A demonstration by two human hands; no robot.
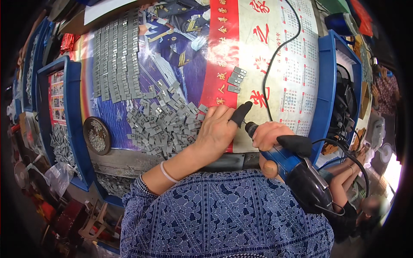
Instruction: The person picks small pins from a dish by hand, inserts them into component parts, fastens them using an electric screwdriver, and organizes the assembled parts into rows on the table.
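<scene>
the right hand [270, 136] is clamped around a blue electric screwdriver [297, 172], whose black cord [275, 56] runs up across the counter [258, 64]. its tip sits just beside the left hand [217, 129], which is closed over something small at the counter's near edge; what it pinches is hidden, and a black finger cot [241, 112] covers one fingertip. judging by how things lie, a good share is done: rows of small grey metal parts [116, 60] stand neatly arranged at the upper left, and three more [235, 80] lie apart near the red strip. a loose heap of grey parts [165, 122] just left of the hands looks still to be worked, beside a round dish of small screws [97, 135].
</scene>
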